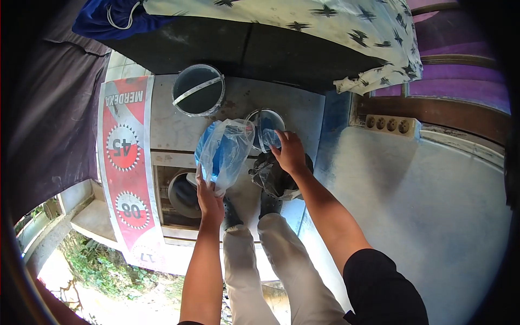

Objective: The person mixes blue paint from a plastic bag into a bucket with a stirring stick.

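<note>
My left hand (210,203) is closed on the lower edge of a clear plastic bag (233,149). Behind and partly inside the bag's outline shows something bright blue (208,146), its kind hidden. My right hand (291,154) pinches a small see-through plastic piece, perhaps a cup (269,140), over the near rim of a small bucket (265,119). Just below that hand sits a crumpled black plastic bag (275,174). A larger grey bucket (199,89) with a pale handle across its mouth stands farther off to the left.
A red and white banner (127,162) lies along the left side. A round dark container (185,194) sits in a recess near my feet. Ahead is a dark block (200,46) under a patterned cloth (303,16). A power strip (392,125) lies by the right wall.
</note>
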`<state>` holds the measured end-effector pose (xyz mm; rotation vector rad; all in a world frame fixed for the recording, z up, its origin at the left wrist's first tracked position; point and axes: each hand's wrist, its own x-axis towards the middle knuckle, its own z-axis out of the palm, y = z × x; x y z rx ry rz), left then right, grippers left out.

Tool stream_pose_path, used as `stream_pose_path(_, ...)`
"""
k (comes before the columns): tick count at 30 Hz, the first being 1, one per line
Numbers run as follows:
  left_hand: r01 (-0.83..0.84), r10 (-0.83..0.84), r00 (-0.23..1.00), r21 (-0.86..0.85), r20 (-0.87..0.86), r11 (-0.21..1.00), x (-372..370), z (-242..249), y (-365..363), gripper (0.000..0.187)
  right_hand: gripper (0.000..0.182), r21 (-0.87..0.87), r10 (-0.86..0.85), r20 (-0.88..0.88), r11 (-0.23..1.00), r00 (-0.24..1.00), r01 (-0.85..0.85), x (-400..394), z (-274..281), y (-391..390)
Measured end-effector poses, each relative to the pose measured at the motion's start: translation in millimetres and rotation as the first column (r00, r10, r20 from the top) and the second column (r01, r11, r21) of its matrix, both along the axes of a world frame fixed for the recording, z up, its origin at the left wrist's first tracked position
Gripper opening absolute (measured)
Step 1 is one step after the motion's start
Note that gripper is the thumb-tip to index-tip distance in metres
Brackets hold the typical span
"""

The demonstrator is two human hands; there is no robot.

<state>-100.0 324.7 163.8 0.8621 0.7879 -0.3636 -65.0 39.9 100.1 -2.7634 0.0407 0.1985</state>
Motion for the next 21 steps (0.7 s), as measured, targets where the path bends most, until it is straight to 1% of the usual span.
stream_pose_path(2,0.005,-0.005,1.000,0.006,0.000,1.000,4.7,1.1,-3.2,0.056,0.053,0.009,0.009,0.154,1.000,0.988,-0.011,3.8,3.8,0.2)
stream_pose_path(3,0.008,-0.008,1.000,0.012,-0.011,1.000,2.7,1.0,-2.9,0.056,0.053,0.015,0.019,0.153,1.000,0.988,-0.021,3.7,0.3,-1.4)
stream_pose_path(5,0.005,-0.005,1.000,-0.004,-0.003,1.000,-0.4,-0.6,-1.6,0.056,0.054,0.039,0.014,0.081,0.999,0.997,-0.017,1.5,-5.7,-6.6)
stream_pose_path(6,0.016,-0.015,1.000,-0.027,0.013,1.000,0.7,-2.4,-0.8,0.055,0.054,0.042,0.016,0.083,0.999,0.996,-0.020,3.1,-3.3,-6.8)
stream_pose_path(8,0.018,-0.018,1.000,-0.028,0.010,0.999,2.5,-6.3,0.2,0.055,0.055,0.016,0.026,0.157,0.999,0.987,-0.029,8.1,1.0,-7.1)
stream_pose_path(9,0.024,-0.024,1.000,-0.031,-0.001,0.999,1.6,-4.1,0.4,0.055,0.055,0.022,0.036,0.154,0.999,0.987,-0.040,8.0,1.0,-7.9)
stream_pose_path(11,0.023,-0.023,1.000,-0.006,-0.007,1.000,2.1,0.0,-2.4,0.055,0.056,0.038,0.022,0.083,0.999,0.996,-0.026,9.0,2.0,-10.2)
stream_pose_path(12,0.032,-0.032,0.999,0.013,-0.008,0.999,5.3,2.2,-4.2,0.054,0.056,0.042,0.022,0.089,0.999,0.996,-0.026,11.2,2.8,-10.9)
stream_pose_path(13,0.050,-0.051,0.998,0.026,0.026,0.998,7.5,6.1,-6.3,0.054,0.056,0.017,0.038,0.093,0.999,0.995,-0.040,13.0,3.4,-11.8)
stream_pose_path(14,0.045,-0.046,0.999,0.031,0.023,0.999,6.6,4.4,-6.5,0.054,0.056,-0.006,0.055,0.089,0.998,0.995,-0.055,11.3,3.8,-11.3)
stream_pose_path(16,-0.004,0.004,0.998,0.004,-0.059,1.000,7.0,-3.7,-8.0,0.053,0.056,0.012,0.042,0.101,0.999,0.994,-0.044,9.5,6.7,-9.9)
stream_pose_path(18,0.023,-0.023,1.000,0.019,-0.013,1.000,9.7,-9.3,-10.5,0.053,0.056,0.023,0.024,0.128,0.999,0.991,-0.027,14.8,5.0,-10.8)
stream_pose_path(20,0.056,-0.056,0.998,0.011,-0.032,0.998,5.2,-12.0,-11.6,0.053,0.056,-0.016,0.088,0.015,0.996,0.996,-0.088,8.8,0.0,-12.6)
stream_pose_path(21,0.072,-0.072,0.997,0.006,-0.034,0.997,6.0,-9.2,-13.8,0.053,0.056,-0.021,0.072,0.012,0.997,0.997,-0.072,8.2,4.0,-10.8)
